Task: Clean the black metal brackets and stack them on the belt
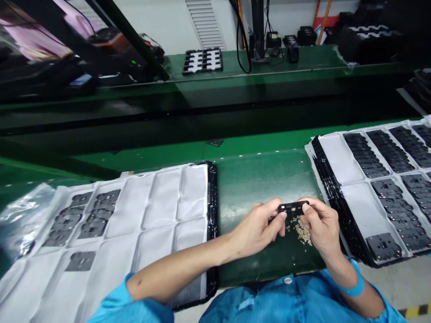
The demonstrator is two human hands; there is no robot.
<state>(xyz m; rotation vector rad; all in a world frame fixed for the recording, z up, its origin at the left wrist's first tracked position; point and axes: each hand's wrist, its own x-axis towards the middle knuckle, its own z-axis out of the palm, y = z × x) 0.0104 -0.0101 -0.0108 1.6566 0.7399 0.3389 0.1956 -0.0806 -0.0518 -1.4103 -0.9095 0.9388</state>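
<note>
Both hands meet over the green bench, near its front edge. My left hand pinches the left end of a small flat black part with little openings. My right hand grips the part's right end, fingers curled. Under the hands lies a small heap of tan scraps on the green mat. A tray lined with white film lies to the left, with several dark parts in its left pockets. Another tray at the right holds stacks of the same black parts.
A green conveyor channel runs across behind the bench. Beyond it stand a black parts tray, cables and dark boxes. Machinery with a green light sits at the far left. A loose plastic bag lies by the left tray.
</note>
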